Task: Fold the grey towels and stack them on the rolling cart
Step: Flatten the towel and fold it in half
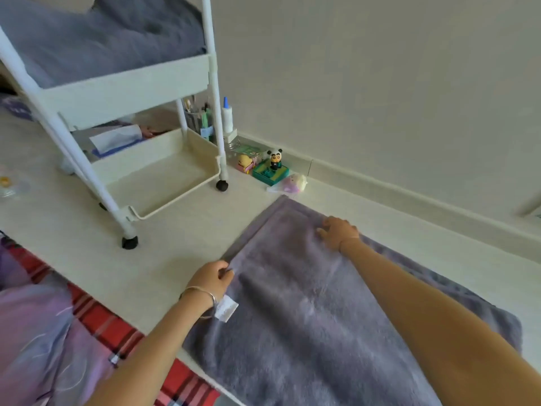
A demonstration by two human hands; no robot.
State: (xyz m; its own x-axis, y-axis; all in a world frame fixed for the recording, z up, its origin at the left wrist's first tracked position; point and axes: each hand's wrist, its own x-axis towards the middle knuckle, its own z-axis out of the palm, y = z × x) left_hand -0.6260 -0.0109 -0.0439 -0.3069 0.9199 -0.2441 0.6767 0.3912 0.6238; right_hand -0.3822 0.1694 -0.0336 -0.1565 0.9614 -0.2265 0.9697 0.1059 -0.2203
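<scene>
Grey towel (307,317) lies flat on the pale floor (175,238), plush, with 2 layers showing along its right edge. Left hand (212,278) pinches its left edge. Right hand (336,231) rests near the far edge, fingers bent; I cannot tell whether it grips. Bare floor separates the towel from the rolling cart (126,86), its top tray holding stacked towels (102,39).

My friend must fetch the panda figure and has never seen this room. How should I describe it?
Find the white rolling cart; beside its wheel nearest the wall, small toys sit along the baseboard. The panda figure stands on a green box, the only black-and-white toy there.
</scene>
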